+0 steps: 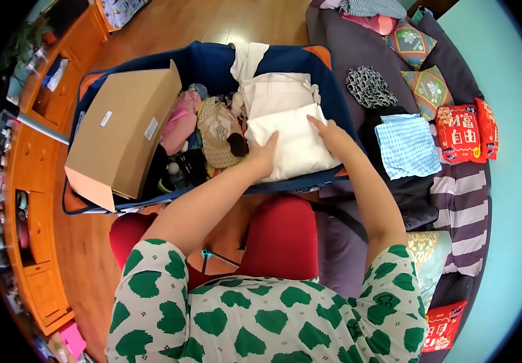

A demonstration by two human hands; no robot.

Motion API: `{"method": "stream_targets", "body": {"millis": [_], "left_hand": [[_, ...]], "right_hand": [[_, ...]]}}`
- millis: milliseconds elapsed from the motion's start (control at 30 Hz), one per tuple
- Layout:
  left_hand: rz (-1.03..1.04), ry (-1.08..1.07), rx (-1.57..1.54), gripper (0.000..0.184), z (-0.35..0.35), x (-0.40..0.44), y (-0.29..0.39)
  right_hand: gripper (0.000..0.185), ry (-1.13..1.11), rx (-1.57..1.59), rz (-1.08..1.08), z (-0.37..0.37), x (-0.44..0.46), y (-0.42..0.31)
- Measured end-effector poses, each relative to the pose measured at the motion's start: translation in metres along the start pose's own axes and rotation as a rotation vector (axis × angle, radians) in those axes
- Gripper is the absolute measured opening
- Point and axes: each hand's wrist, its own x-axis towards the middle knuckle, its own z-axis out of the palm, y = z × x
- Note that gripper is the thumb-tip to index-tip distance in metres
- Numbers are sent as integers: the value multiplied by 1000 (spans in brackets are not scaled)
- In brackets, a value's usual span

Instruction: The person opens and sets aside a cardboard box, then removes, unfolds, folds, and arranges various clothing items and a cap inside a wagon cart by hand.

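A folded white cloth (297, 145) lies on top of folded cream cloths (277, 94) at the right end of a large blue fabric bin (206, 59). My left hand (263, 158) grips its left edge, thumb on top and the other fingers mostly hidden. At its upper right edge my right hand (332, 138) holds on, fingers bent around the side. Left of the cloth, a crumpled beige garment (217, 130), a pink garment (179, 123) and dark items (191, 166) are heaped in the bin.
A cardboard box (119, 115) rests tilted in the bin's left end. To the right, a grey sofa (339, 48) bears a blue checked cloth (407, 146), a patterned black-and-white cloth (370, 86), cushions (411, 43) and red packages (457, 134). An orange wooden cabinet (40, 236) stands left.
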Motion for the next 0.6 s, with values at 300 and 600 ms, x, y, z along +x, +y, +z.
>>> {"method": "stream_targets", "body": {"millis": [300,600], "left_hand": [[54,-116,177,102,-27,-4,21],[233,100,566,141,-18,6,23]], "right_hand": [[57,-260,-871,76,-3,11,-16],[165,-438,-246,227,-12,24,-44]]}}
